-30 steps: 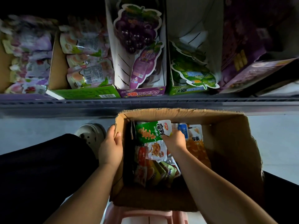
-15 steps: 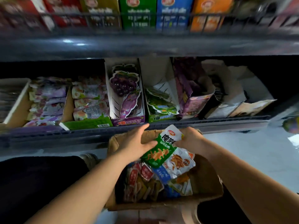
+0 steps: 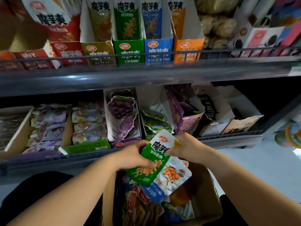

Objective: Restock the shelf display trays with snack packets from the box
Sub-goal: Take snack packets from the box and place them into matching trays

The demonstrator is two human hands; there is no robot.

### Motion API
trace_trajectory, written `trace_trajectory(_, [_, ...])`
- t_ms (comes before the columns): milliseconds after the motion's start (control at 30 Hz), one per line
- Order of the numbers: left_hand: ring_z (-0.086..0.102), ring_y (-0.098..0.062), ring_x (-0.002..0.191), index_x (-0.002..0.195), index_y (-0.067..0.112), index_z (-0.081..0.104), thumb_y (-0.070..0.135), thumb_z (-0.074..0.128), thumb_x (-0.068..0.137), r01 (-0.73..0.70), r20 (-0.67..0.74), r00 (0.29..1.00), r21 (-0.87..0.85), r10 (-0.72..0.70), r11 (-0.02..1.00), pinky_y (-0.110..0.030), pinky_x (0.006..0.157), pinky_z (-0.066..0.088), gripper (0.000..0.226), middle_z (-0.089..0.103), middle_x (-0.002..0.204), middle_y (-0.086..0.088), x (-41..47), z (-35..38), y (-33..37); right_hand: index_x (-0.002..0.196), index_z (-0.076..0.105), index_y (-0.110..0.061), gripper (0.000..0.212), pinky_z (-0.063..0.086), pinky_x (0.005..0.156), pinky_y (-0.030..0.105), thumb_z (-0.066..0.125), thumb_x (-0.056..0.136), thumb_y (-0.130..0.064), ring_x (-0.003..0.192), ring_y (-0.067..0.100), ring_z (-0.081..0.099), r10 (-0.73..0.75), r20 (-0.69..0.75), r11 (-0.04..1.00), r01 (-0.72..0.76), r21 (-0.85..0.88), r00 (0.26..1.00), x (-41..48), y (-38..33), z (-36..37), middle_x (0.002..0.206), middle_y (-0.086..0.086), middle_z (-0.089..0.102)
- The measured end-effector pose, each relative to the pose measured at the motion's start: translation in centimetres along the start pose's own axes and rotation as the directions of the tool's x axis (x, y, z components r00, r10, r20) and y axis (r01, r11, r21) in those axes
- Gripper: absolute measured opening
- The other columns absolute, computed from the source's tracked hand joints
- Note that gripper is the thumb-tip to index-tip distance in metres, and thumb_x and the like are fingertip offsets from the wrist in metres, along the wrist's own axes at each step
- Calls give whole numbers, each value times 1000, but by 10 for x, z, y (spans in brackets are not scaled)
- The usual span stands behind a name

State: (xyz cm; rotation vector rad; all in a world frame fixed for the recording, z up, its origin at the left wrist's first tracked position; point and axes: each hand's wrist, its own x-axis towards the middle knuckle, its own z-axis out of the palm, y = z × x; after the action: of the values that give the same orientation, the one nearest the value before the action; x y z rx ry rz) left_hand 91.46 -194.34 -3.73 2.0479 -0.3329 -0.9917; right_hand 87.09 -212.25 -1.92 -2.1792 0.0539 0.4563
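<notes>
1. The left hand (image 3: 135, 154) grips the left edge of the green packet (image 3: 150, 162) with its fingers curled over the front. The right hand (image 3: 187, 147) pinches the packet's upper right corner. Half a second ago the left hand was spread and only reaching for it.
2. The green packet is held tilted above the cardboard box (image 3: 207, 193), just in front of the lower shelf's edge. A second ago it lay down inside the box under the right hand alone, while the left hand held the box rim.
3. A white packet (image 3: 175, 175) with orange print and a blue packet (image 3: 153, 192) fan out just below and behind the green one. Which hand carries them cannot be told.
4. More packets in red, orange and blue lie loose in the box.
5. On the lower shelf, the grape tray (image 3: 122, 115) and the light green tray (image 3: 84, 146) stand just behind the hands.
6. On the upper shelf, behind a wire rail (image 3: 211, 52), stand a red tray (image 3: 70, 53), a green tray (image 3: 129, 49), a blue tray (image 3: 158, 49) and an orange tray (image 3: 187, 48). The view has tipped up, so this row now fills the top.
</notes>
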Motion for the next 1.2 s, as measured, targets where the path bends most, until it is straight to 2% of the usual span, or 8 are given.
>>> trace_trajectory(133, [64,-16,94,116,21,51,16,76,70,66,3,998,-126,-66,990,-33,90,49,53,66,105,1,9,2,-11,84,66,-11,13,50,71,35,61,83,1,76,19,55,0,-126,978,26,205,992,11,9,-1,79,7,63])
trace_trajectory(267, [64,-12,74,89,20,57,12,72,74,56,-99,991,-283,-87,957,-24,70,52,22,66,83,3,12,6,-17,103,64,-17,27,50,64,25,58,84,2,73,13,58,82,-221,911,16,412,972,24,9,0,75,-2,63])
trace_trajectory(367, [64,-15,73,82,21,58,9,70,76,32,-144,986,-347,-86,937,-27,72,52,17,67,80,2,12,5,-18,115,56,-13,31,48,62,14,61,84,-7,68,4,59,81,-194,921,0,389,978,29,7,3,81,-7,62])
trace_trajectory(500, [66,-21,79,85,19,62,6,67,78,3,-166,983,-395,-75,919,-36,81,53,15,69,86,-4,11,2,-20,111,53,-16,26,49,82,28,61,86,-22,95,17,62,84,-57,978,-71,198,995,29,5,4,105,4,64])
trace_trajectory(667, [66,-17,72,85,17,62,2,65,78,-26,-175,983,-444,-58,896,-33,77,53,17,70,78,1,7,3,-21,131,38,-20,58,54,74,25,66,81,-12,74,12,64,127,5,932,-121,341,992,28,7,-2,99,2,63])
trace_trajectory(800, [66,-14,66,82,17,63,2,64,78,-52,-191,980,-496,-50,867,-26,67,53,16,70,64,6,3,7,-20,127,41,-21,53,53,77,27,67,81,-16,77,10,63,94,-4,960,-90,266,996,23,6,0,98,-3,61])
trace_trajectory(967, [67,-8,54,84,14,60,1,61,80,-103,-230,970,-666,-72,739,-17,45,50,13,71,61,4,1,5,-14,123,38,-16,56,54,82,34,70,77,-18,92,18,64,138,-144,895,-61,442,980,23,9,8,107,4,61])
trace_trajectory(1200, [66,-6,52,83,17,59,4,60,80,-167,-270,961,-721,-50,672,-16,41,49,14,70,58,7,-1,0,-9,85,50,-15,16,53,85,46,65,82,-9,91,33,66,224,-243,806,-39,590,944,21,5,16,98,16,67])
